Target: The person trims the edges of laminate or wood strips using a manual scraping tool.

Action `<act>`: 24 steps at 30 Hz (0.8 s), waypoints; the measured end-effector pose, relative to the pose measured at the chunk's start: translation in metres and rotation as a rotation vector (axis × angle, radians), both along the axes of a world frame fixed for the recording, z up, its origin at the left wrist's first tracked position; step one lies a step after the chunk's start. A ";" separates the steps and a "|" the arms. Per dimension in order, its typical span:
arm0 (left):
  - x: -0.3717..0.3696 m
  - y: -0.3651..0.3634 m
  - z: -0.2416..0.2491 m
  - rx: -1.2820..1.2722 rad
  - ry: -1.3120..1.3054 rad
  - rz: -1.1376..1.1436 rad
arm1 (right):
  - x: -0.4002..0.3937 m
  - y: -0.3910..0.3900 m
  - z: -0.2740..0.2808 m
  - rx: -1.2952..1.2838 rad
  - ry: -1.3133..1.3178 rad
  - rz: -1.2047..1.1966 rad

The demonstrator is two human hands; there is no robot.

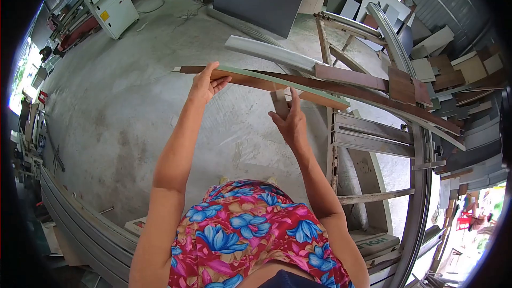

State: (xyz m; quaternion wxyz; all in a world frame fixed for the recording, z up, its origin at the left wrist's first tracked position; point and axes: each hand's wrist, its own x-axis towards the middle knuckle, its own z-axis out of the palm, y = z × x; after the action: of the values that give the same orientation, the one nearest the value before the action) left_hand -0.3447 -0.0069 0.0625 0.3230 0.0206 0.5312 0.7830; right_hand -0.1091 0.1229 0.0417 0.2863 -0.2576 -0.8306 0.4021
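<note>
A long narrow brown board [250,81] with a pale green edge extends from my left hand rightward to the metal frame. My left hand [205,84] grips it near its left end, fingers curled under and thumb at the edge. In my right hand [290,117] is a small brownish block [279,103], held against or very near the board's lower side; whether they touch is not clear. Behind the board, a long dark strip [309,81] runs toward the right over the frame.
The metal frame [373,148] with rails stands at my right, with brown planks [352,77] and a grey metal profile [272,53] on it. A white machine cabinet [110,8] is at the back left. Dark panels [256,2] lean at the back. Offcuts [448,72] are piled far right.
</note>
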 end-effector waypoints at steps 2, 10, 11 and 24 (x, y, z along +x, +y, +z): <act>0.001 -0.001 -0.004 0.005 -0.014 0.025 | 0.000 0.005 -0.013 -0.088 0.040 -0.008; 0.008 -0.006 -0.012 0.033 -0.020 -0.009 | 0.028 0.015 -0.022 -1.001 0.318 0.220; 0.008 -0.006 -0.013 0.037 -0.020 -0.010 | 0.031 0.016 -0.022 -1.030 0.338 0.245; 0.013 -0.008 -0.015 0.030 -0.043 0.024 | 0.048 0.017 -0.024 -0.932 0.332 0.305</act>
State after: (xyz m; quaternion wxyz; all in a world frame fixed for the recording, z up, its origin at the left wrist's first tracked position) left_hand -0.3314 -0.0144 0.0478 0.3245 0.0022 0.5124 0.7951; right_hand -0.0608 0.1398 0.0177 0.2072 -0.1664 -0.5350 0.8020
